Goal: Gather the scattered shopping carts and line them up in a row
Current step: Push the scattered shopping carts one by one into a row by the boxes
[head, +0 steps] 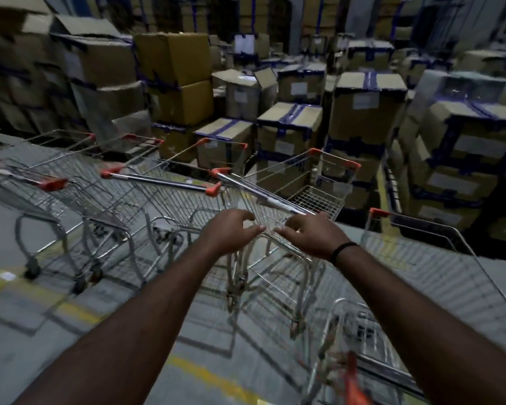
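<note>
Five shopping carts are counted in the head view. Three carts [135, 182] are lined up side by side from nine to twelve o'clock, their orange-capped handles turned toward the camera. A fourth cart [310, 182] is set at about one o'clock, angled, just beside the row. A fifth cart [438, 276] is seen from three to five o'clock, blurred. Many stacked cardboard boxes [365, 109], too many to count, are piled behind the carts from ten to two o'clock.

Two bare hands are stretched out at centre. The left hand [231, 232] is held loosely curled, fingers partly open, just short of the fourth cart's handle bar [263, 197]. The right hand [313, 235], with a dark wristband [342, 249], is likewise part open; whether either hand touches the rear wire frame cannot be told. Yellow floor lines [205, 375] are marked on the grey floor.
</note>
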### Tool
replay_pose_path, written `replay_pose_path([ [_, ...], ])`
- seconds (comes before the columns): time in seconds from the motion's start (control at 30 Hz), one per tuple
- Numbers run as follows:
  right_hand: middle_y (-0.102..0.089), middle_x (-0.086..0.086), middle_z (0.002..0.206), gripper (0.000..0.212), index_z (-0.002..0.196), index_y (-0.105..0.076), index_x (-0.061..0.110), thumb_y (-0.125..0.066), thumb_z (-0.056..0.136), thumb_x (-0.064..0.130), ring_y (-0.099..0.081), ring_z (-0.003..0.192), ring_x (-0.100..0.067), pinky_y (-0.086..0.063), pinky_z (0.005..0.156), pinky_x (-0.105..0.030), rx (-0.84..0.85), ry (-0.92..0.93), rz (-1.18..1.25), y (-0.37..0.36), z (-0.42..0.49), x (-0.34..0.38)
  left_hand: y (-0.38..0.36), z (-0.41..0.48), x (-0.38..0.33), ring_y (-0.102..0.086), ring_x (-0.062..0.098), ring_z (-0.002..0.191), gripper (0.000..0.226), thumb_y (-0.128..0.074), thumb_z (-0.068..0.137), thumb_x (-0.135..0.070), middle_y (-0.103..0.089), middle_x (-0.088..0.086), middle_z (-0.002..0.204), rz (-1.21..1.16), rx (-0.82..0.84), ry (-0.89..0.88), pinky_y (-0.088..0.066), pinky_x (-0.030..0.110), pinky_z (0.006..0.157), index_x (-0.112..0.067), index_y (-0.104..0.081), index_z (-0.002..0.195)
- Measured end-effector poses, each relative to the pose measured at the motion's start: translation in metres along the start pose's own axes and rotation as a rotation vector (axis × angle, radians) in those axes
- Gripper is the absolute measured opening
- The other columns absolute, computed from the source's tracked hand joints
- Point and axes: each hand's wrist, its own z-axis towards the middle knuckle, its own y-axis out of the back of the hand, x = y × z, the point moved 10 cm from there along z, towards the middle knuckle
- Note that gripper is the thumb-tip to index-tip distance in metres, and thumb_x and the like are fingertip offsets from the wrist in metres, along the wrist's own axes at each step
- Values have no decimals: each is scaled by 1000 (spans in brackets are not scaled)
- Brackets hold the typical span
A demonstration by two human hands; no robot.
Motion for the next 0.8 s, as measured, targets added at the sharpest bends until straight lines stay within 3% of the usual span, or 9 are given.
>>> replay_pose_path([
  [0.03, -69, 6, 93, 54, 97, -68, 31, -41, 89, 76, -59, 94, -14, -45, 99, -50, -27, -2, 2, -2, 14, 10, 8, 8, 13, -61, 21, 120, 61, -59, 89, -64, -65, 3, 134, 0, 4, 1, -51, 45, 98, -19, -64, 130],
  [0.13, -64, 10, 93, 47, 101, -67, 31, -44, 91, 72, -62, 93, -15, -47, 79, -35, -37, -2, 23, -14, 43, 36, 22, 31, 47, -63, 21, 117, 62, -58, 90, -64, -63, 4, 136, -8, 18, 5, -52, 45, 97, -18, -63, 132],
  [0.33, -69, 1, 118, 53, 118, -66, 26, -46, 93, 68, -64, 103, -18, -52, 86, -38, -32, -49, -5, -26, 91, 40, 18, 80, 73, -64, 21, 113, 62, -56, 91, -65, -61, 4, 139, -13, 55, -16, -52, 46, 96, -21, -58, 135],
  [0.5, -69, 2, 116, 50, 120, -65, 26, -49, 93, 65, -64, 102, -18, -52, 85, -37, -63, -81, -10, -30, 136, 26, 4, 126, 81, -63, 20, 117, 61, -60, 91, -61, -61, 3, 139, -2, 77, -23, -51, 43, 97, -20, -59, 136],
  [0.67, -67, 1, 104, 37, 110, -68, 26, -56, 92, 57, -62, 94, -21, -42, 70, -31, -66, -85, -25, -51, 208, 13, -2, 188, 105, -65, 19, 111, 52, -67, 87, -55, -69, 1, 125, 40, 29, -1, -55, 43, 92, -22, -65, 127],
  [0.8, -62, 1, 109, 35, 112, -66, 27, -59, 90, 54, -60, 99, -23, -48, 80, -36, -55, -104, -45, -77, 264, -4, -12, 244, 120, -64, 17, 94, 34, -68, 87, -48, -70, -2, 108, 83, 16, -7, -57, 41, 80, -24, -70, 111],
])
